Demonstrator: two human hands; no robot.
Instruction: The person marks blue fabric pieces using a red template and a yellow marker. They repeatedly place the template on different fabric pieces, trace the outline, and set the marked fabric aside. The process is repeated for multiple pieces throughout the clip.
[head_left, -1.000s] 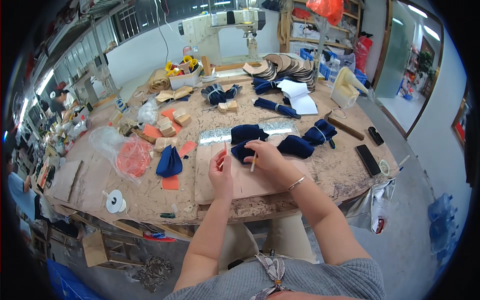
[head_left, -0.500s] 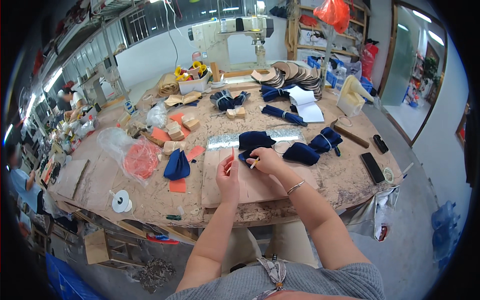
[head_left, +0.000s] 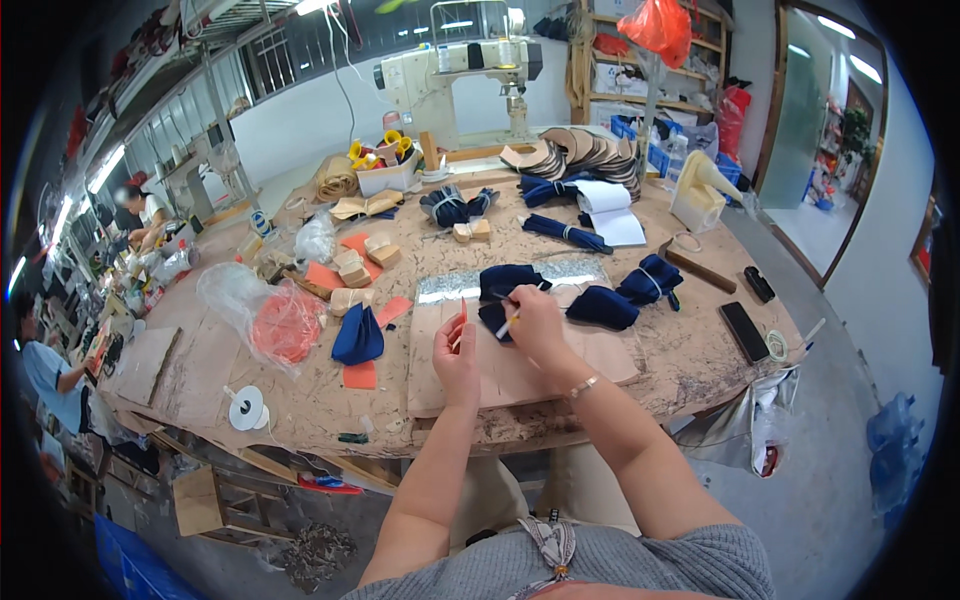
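Note:
My left hand [head_left: 457, 358] is closed on a thin orange-red piece [head_left: 463, 309], whose tip stands up above the fingers. My right hand [head_left: 536, 322] pinches a slim white pen-like stick [head_left: 508, 325]; its exact kind is too small to make out. Beneath and beside the right fingers lie dark navy pieces [head_left: 510, 280] that look like fabric or leather. A pale work board [head_left: 470, 385] lies under both hands, and a shiny metallic strip [head_left: 440, 289] runs along its far side. More navy pieces [head_left: 602, 307] and a tied navy bundle [head_left: 650, 281] rest to the right.
Left of the board are a folded navy piece [head_left: 357, 335], orange scraps [head_left: 360, 375], a clear bag [head_left: 240, 300] and a white spool [head_left: 247, 408]. A hammer [head_left: 700, 270] and a phone [head_left: 742, 332] lie right. A sewing machine [head_left: 430, 85] stands behind. Co-workers sit far left.
My right hand has lifted slightly from the navy piece and turned, with the stick still pinched. The left hand keeps its hold on the orange-red piece.

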